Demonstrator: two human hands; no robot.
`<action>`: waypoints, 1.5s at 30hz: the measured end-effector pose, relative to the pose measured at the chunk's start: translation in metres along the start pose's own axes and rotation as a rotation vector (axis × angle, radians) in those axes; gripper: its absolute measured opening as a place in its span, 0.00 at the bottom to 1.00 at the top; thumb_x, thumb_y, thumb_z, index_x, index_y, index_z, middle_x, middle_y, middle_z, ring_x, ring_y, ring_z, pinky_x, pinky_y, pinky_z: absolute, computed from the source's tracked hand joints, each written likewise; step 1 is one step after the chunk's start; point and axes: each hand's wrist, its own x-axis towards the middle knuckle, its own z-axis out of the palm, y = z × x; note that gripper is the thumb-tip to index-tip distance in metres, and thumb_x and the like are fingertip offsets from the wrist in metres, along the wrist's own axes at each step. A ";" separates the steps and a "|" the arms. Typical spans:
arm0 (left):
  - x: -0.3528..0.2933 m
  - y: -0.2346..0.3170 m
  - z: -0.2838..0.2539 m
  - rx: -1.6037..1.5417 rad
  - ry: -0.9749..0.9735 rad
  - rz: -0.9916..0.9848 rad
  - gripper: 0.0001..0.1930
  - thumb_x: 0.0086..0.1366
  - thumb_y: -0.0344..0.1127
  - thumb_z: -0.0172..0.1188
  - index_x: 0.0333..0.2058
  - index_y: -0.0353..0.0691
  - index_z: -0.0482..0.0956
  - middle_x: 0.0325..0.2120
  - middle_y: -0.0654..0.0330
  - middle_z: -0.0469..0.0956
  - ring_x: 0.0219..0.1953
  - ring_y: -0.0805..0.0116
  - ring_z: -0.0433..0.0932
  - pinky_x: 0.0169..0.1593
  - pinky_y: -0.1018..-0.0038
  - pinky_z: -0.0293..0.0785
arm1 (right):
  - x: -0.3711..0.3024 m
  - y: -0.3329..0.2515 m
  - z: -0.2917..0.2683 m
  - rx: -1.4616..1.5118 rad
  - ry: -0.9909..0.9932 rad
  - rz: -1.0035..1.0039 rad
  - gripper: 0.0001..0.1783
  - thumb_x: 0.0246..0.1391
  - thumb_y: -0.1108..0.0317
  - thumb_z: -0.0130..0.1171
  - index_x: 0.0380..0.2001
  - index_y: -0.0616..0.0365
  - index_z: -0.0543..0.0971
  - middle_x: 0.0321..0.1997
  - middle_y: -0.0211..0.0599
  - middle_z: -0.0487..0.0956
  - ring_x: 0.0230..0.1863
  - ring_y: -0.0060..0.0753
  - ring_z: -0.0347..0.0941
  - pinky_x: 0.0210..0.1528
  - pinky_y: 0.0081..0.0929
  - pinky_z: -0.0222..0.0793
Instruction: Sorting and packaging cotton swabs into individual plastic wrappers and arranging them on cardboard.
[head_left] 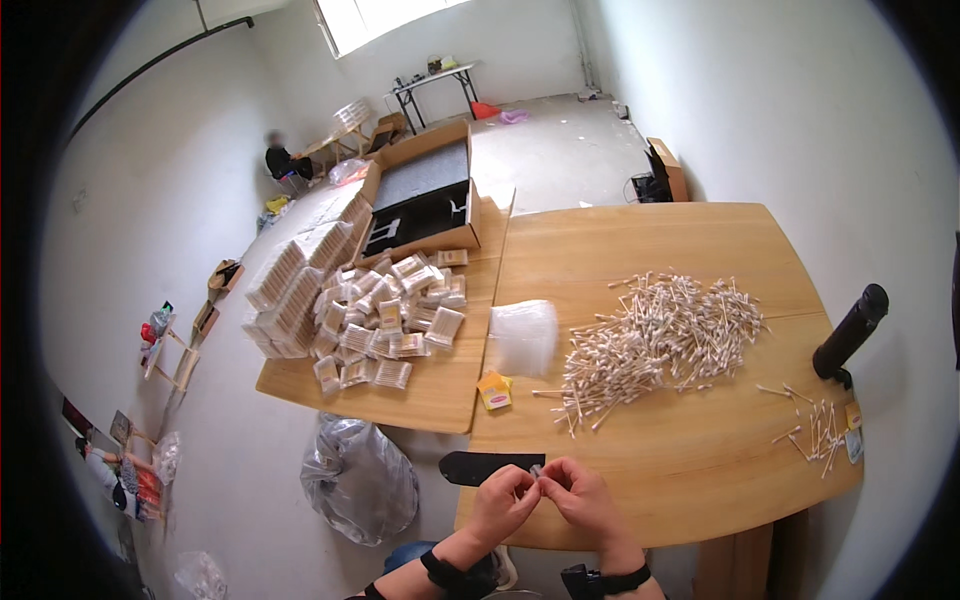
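So we've got our left hand (499,506) and right hand (581,500) meeting over the near edge of the table (640,505), fingers curled in, thumbs and fingertips pinching a small pale thing (537,471) between them. Too tiny for us to tell what it is, tbh. A black strip (480,468) lies just beside our left hand. Farther up the table there's a big messy pile of cotton swabs (665,335), with clear plastic bags (524,335) and yellow cards (495,392) to its left. Filled swab packs (390,316) are heaped on the left tabletop.
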 end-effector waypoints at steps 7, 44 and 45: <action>0.030 0.013 0.022 -0.108 0.301 0.140 0.05 0.63 0.30 0.68 0.33 0.35 0.83 0.28 0.58 0.78 0.29 0.67 0.78 0.34 0.76 0.72 | -0.003 0.002 -0.014 0.118 0.154 0.064 0.08 0.65 0.69 0.62 0.41 0.64 0.83 0.30 0.34 0.84 0.31 0.20 0.79 0.36 0.22 0.75; 0.026 -0.055 -0.001 -1.434 -0.729 -0.614 0.07 0.76 0.38 0.58 0.39 0.42 0.74 0.31 0.71 0.74 0.34 0.81 0.71 0.40 0.79 0.70 | 0.003 -0.008 -0.019 0.922 -0.211 0.068 0.14 0.62 0.62 0.64 0.29 0.62 0.84 0.37 0.34 0.78 0.31 0.22 0.70 0.34 0.16 0.64; 0.024 -0.059 0.000 -1.467 -0.756 -0.610 0.07 0.76 0.38 0.57 0.40 0.43 0.74 0.33 0.71 0.75 0.36 0.81 0.73 0.42 0.79 0.71 | 0.003 -0.006 -0.020 0.923 -0.214 0.069 0.14 0.62 0.62 0.64 0.29 0.62 0.84 0.37 0.34 0.78 0.31 0.22 0.70 0.34 0.16 0.64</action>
